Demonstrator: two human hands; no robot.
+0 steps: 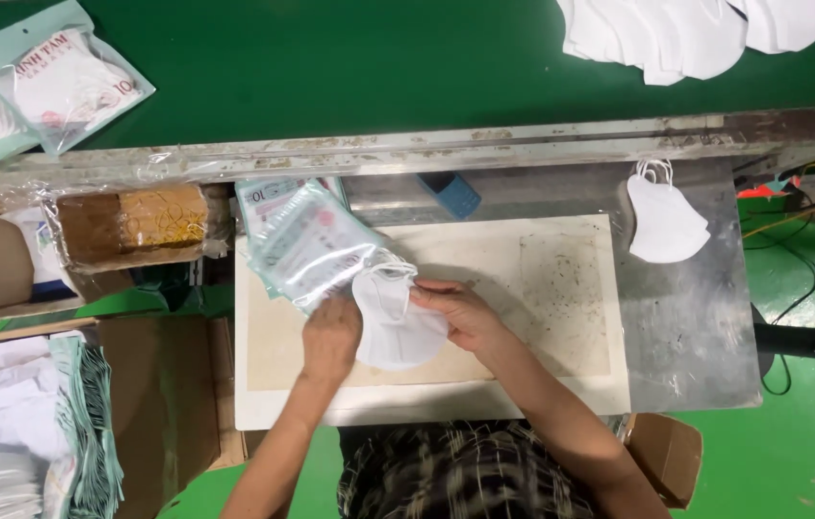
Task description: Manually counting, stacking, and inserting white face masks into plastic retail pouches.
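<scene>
Left hand pinched the clear plastic sleeve at its mouth; right hand gripped the white folded fabric mask stack, angled toward that mouth over the pale worktop.

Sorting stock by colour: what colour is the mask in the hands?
White, plain; the mask shows best in the head view, held by both hands.

single head view, straight down, close over work board, green belt beyond.
</scene>
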